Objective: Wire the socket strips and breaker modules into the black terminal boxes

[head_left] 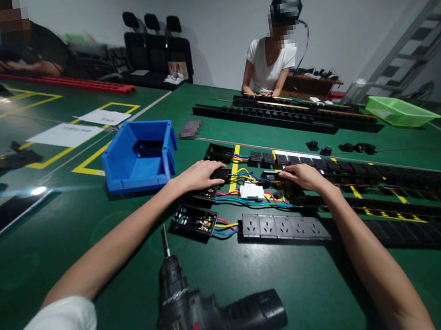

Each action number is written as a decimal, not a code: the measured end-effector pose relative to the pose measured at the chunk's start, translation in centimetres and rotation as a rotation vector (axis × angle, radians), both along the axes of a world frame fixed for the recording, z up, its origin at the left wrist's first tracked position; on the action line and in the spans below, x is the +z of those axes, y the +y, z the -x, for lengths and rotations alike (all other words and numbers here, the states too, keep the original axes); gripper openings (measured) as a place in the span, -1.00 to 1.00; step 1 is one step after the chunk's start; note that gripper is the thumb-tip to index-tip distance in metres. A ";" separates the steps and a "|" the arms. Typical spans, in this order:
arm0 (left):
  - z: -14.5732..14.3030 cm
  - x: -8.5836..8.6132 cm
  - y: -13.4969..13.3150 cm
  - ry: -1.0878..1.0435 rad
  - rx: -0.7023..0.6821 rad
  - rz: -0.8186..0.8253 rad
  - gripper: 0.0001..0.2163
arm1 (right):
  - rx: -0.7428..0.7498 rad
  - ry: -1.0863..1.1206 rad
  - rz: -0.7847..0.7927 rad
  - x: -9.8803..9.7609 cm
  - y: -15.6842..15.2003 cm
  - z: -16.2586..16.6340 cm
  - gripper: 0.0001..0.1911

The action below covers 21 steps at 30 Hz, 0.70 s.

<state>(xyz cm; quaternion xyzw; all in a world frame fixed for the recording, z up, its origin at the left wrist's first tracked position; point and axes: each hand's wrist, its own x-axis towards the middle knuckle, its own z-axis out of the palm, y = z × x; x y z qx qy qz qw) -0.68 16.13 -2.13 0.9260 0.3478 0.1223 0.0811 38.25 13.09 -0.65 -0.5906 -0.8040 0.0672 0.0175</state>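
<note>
My left hand (201, 175) reaches across the table with its fingers closed over a small black open-topped box (220, 175), part of which they hide. Coloured wires (243, 174) run from that box towards my right hand (301, 175). The right fingers pinch a black socket piece (271, 175) at the wires' far end. Just below lies a white block (251, 190) among red, yellow and blue wires. Nearer me, another black box (195, 222) with metal parts inside is wired to a power strip (284, 225).
A cordless drill (190, 308) lies in front, bit pointing away. Left of the boxes stands a blue bin (137, 178). Long black strips (386, 174) extend right. Across the table (105, 243) a person in white (272, 62) works near a green basket (401, 110); another person sits far left.
</note>
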 end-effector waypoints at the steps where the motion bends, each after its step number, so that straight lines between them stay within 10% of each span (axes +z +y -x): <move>1: 0.0 0.0 0.0 -0.006 -0.002 0.003 -0.54 | -0.009 -0.002 -0.006 0.0 0.0 0.0 -0.43; 21: -2.0 3.2 6.6 0.058 -0.053 0.355 -0.49 | 0.010 0.190 0.351 2.5 7.0 -1.2 -0.19</move>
